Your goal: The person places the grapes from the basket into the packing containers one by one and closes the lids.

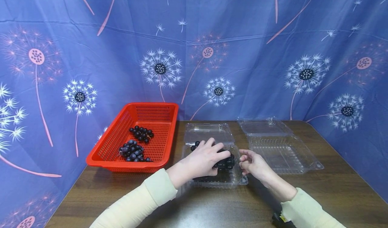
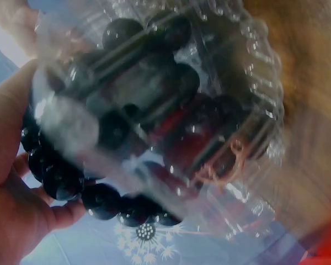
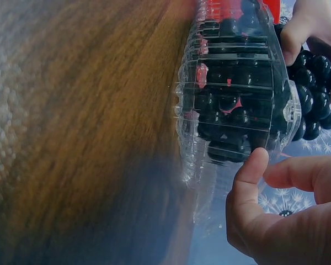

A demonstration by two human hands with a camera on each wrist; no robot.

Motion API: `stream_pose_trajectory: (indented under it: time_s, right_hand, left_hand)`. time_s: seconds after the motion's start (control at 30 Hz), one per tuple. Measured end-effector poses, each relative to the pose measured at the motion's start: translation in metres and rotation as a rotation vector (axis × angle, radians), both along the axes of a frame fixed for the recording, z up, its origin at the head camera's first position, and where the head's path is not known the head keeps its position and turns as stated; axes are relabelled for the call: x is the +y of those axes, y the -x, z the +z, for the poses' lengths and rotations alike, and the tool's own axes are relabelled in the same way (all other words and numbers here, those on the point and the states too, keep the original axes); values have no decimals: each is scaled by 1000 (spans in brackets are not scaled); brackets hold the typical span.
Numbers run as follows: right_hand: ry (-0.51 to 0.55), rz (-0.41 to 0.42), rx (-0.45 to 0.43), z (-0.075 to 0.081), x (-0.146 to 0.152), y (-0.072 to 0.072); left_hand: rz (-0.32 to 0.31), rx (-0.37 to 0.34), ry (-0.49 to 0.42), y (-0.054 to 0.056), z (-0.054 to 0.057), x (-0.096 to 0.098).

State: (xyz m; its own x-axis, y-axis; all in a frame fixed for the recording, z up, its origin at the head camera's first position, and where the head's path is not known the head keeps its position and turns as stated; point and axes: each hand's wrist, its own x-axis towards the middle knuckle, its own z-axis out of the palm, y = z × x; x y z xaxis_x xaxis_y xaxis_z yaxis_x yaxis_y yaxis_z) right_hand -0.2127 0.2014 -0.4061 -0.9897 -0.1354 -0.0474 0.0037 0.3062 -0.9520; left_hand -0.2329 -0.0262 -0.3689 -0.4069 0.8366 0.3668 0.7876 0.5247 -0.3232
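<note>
My left hand [image 1: 207, 156] holds a bunch of black grapes [image 1: 225, 162] over the open clear plastic clamshell box [image 1: 218, 184]. In the left wrist view, the fingers curl around the dark grapes [image 2: 102, 201]. Through the box's ribbed wall in the right wrist view, more grapes [image 3: 231, 116] show inside, and the held bunch [image 3: 315, 99] sits above the rim. My right hand [image 1: 253, 163] is at the box's right side, its fingers loosely bent. One fingertip [image 3: 257, 159] of it is right at the box's wall, with nothing between the fingers.
A red plastic basket [image 1: 168, 154] stands at the left with two bunches of dark grapes [image 1: 133, 151] in it. Another clear clamshell box [image 1: 282, 157] lies open at the right. A small dark object [image 1: 280, 219] is partly hidden by the right sleeve. A patterned blue cloth hangs behind the table.
</note>
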Motion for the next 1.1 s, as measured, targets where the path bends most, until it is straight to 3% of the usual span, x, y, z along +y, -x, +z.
stream_pose_trajectory:
  time_s: [0.4, 0.8, 1.1]
  right_hand:
    - [-6, -10, 2, 0, -1, 1]
    - [-15, -12, 7, -1, -1, 1]
    - [-15, 3, 13, -1, 0, 1]
  left_hand:
    - [-39, -39, 18, 0, 13, -10]
    - [-80, -213, -23, -2, 26, -9]
    - [-96, -252, -20, 3, 23, -1]
